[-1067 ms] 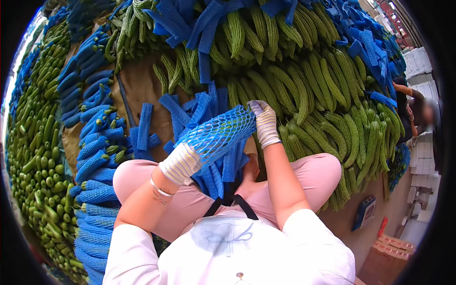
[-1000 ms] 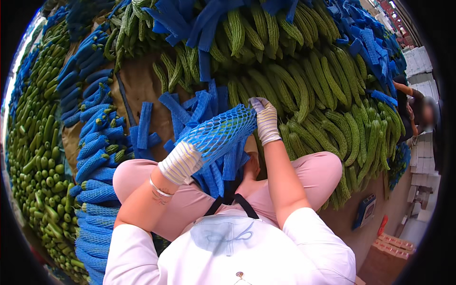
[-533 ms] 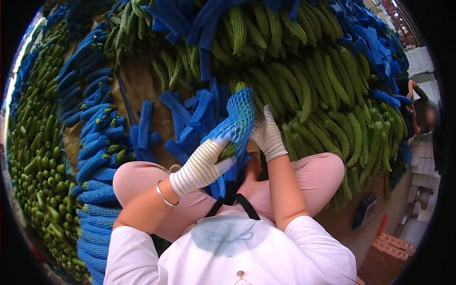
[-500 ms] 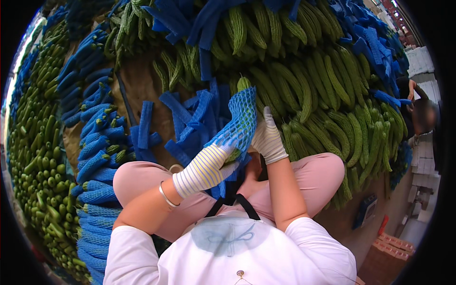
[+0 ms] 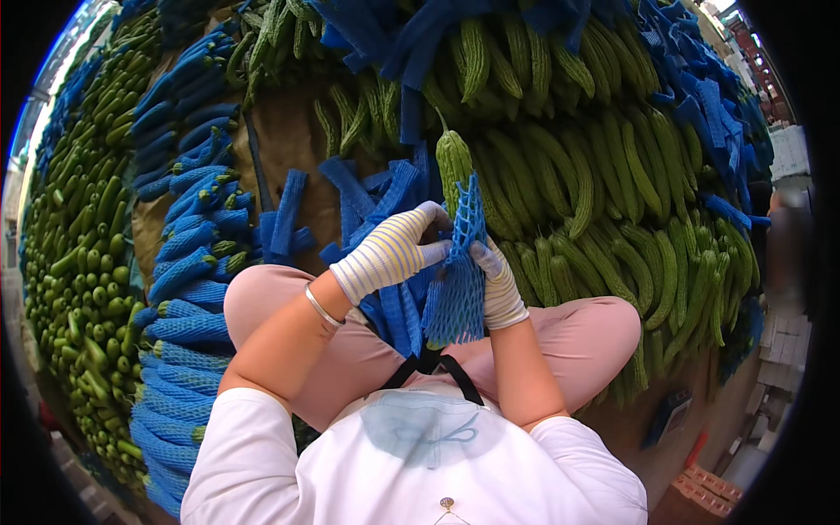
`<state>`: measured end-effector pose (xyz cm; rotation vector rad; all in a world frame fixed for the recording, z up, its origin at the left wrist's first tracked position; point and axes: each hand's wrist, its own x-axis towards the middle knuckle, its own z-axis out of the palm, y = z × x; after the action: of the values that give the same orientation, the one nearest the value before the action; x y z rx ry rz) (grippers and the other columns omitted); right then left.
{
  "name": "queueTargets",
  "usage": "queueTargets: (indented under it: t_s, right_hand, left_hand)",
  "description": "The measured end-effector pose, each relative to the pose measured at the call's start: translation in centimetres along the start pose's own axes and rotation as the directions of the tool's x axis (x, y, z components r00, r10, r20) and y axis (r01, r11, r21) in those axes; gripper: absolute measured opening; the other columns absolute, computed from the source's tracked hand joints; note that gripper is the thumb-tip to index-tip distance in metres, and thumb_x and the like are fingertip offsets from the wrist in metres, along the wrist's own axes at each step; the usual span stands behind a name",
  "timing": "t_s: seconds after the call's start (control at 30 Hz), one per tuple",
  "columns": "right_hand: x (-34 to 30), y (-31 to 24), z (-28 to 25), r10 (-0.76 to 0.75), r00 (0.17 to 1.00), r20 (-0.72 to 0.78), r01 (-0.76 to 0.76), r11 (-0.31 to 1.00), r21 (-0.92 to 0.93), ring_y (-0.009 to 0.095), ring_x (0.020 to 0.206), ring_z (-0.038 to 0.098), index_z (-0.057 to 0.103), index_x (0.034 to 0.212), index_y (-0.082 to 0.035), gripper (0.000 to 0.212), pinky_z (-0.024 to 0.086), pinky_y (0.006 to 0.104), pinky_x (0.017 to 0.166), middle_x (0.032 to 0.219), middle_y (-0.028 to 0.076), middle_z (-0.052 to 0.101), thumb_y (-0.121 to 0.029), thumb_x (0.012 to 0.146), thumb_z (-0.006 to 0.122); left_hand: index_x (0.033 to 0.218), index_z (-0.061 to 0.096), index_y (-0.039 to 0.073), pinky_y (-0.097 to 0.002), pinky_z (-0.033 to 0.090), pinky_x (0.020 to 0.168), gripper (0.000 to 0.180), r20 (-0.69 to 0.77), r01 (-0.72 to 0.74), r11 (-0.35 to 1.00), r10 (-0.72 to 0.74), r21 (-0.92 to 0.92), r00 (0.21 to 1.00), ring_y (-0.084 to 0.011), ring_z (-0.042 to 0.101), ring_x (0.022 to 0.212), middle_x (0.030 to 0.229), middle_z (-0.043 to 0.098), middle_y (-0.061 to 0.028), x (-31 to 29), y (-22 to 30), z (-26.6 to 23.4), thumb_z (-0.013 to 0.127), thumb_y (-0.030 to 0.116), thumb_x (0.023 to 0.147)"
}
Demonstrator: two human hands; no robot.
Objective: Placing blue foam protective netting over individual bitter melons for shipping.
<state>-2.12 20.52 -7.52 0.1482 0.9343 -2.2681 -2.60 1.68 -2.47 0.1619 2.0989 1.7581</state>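
So, far left there's a big heap of small loose green vegetables, then a long row of blue-netted vegetables stacked like logs, then a brown sheet with a scatter of loose blue net sleeves on it. Right beside those is the left hand, in a striped glove, thumb and forefinger up against the netted part of the long bumpy gourd. Honestly can't tell if that one's pinching mesh, gourd or both. The gourd is dead centre, out in front of the lap between the two hands, with its long axis running pretty much straight away from the body. Stem end is farthest out and bare on the left side, while mesh climbs its right side. The thing to look at is how it lies from the grip: bare gourd sticks out past the fingertips, and the loose flared end of the blue net hangs back toward the lap. The left fingertips sit a bit closer to the stem than the right ones. The right hand is clasped on the bunched mesh, thumb in front, some fingers hidden. Just past it are the stacked bare gourds, nearer that hand, and some pale boxes along the edge.
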Motion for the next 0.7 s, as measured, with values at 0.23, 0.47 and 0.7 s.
queueTargets:
  t_s: [0.23,0.47,0.7]
  right_hand:
    - [-0.4,0.3,-0.8,-0.033,0.999,0.031,0.035,0.997,-0.064,0.016,0.093,0.059,0.049,0.124,-0.005,0.064,0.050,0.0297,0.083,0.107,0.005,0.061,-0.044,0.078,0.069]
    - [0.0,0.9,0.0,0.060,0.998,0.001,-0.060,0.996,0.069,0.021,0.102,0.057,0.044,0.131,-0.004,0.073,0.047,0.0354,0.090,0.119,0.009,0.057,-0.054,0.080,0.061]
    - [0.1,1.0,1.4,-0.108,0.993,-0.049,0.108,0.994,-0.002,0.021,0.108,0.054,0.037,0.136,-0.005,0.072,0.044,0.0347,0.094,0.125,0.009,0.052,-0.043,0.082,0.064]
  left_hand:
    - [0.096,0.057,0.002,-0.0250,0.046,0.065,0.015,0.002,-0.131,0.924,0.140,0.360,0.990,-0.0088,0.053,0.070,0.075,0.057,-0.0046,-0.8,-0.5,1.3,0.059,0.003,0.081]
    - [0.090,0.055,0.003,-0.0198,0.041,0.059,0.007,-0.527,-0.248,0.964,0.259,0.093,0.809,-0.0032,0.046,0.065,0.071,0.051,0.0023,0.2,-1.3,-1.6,0.059,0.005,0.084]
    - [0.103,0.052,0.010,-0.0295,0.049,0.072,0.018,-0.394,0.002,0.763,-0.336,-0.647,0.855,-0.0134,0.058,0.075,0.085,0.058,-0.0021,1.0,-4.3,-1.0,0.057,0.019,0.089]
